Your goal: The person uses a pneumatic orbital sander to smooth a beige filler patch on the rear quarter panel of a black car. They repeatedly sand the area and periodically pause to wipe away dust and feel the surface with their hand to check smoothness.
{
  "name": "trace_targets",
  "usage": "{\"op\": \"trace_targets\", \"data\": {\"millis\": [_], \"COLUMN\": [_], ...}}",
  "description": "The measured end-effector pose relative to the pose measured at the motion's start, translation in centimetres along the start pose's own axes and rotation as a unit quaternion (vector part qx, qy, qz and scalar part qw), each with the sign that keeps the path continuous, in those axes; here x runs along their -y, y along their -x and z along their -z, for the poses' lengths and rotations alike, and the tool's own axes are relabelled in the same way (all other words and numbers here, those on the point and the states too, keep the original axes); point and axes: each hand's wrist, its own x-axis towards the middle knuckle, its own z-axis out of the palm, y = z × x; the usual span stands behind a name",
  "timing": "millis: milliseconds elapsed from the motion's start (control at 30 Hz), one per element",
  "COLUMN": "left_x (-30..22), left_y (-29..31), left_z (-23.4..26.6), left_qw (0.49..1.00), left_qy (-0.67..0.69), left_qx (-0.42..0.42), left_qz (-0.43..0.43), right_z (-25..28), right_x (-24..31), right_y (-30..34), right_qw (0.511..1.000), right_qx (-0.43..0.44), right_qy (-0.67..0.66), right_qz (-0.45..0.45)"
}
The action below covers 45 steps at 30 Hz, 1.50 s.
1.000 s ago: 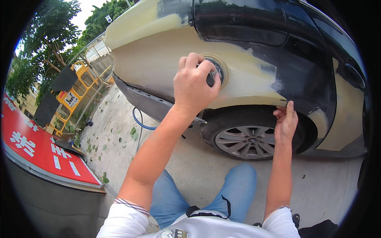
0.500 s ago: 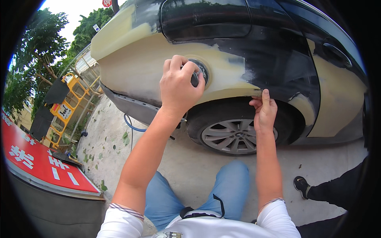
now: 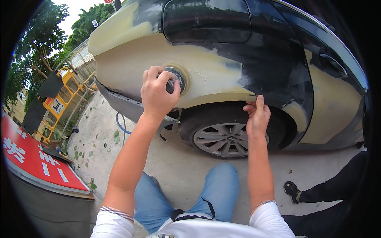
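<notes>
My left hand [image 3: 159, 92] is wrapped over the top of a round sander [image 3: 179, 80], its disc against the rear fender [image 3: 131, 63] of a black car. Pale beige filler and sanded primer cover much of this panel. A short line of whitish crumbs [image 3: 201, 76] clings to it just right of the disc. At the wheel arch edge [image 3: 222, 96], my right hand [image 3: 258, 117] is closed on the lip, thumb upright outside and fingers curled below. The sander's underside is hidden by the hand and panel.
Below the arch is the wheel [image 3: 224, 139] with silver spokes. A blue hose [image 3: 119, 123] hangs beneath the bumper [image 3: 119, 103]. To the left stand a red sign board [image 3: 43, 162] and a yellow barrier [image 3: 59, 105]. Another person's dark shoe [image 3: 292, 192] is at right.
My left hand has moved the sander left and slightly down across the fender, uncovering the whitish crumbs. My right hand keeps its place on the arch edge. The view has shifted a little.
</notes>
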Motion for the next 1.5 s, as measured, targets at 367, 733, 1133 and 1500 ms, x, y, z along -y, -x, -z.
{"op": "trace_targets", "data": {"millis": [367,733,1133,1500], "left_x": [5.3,0.5,6.6,1.5], "left_y": [-0.6,-0.4,-1.1,0.2], "left_z": [0.9,-0.5,0.9,2.4], "left_qw": [0.985,0.928,0.871,0.87], "left_qy": [0.08,0.234,0.29,0.426], "left_qx": [-0.067,-0.065,-0.066,0.12], "left_qz": [0.134,0.283,0.392,0.215], "right_z": [-8.7,-18.3,-24.3,-21.0], "right_x": [-5.1,-6.9,-9.0,-7.9], "right_y": [11.5,11.7,9.5,11.2], "right_qw": [0.957,0.928,0.893,0.94], "right_qx": [0.194,0.307,0.328,0.236], "right_qy": [0.117,0.205,0.293,0.211], "right_qz": [-0.179,0.054,0.098,0.123]}}
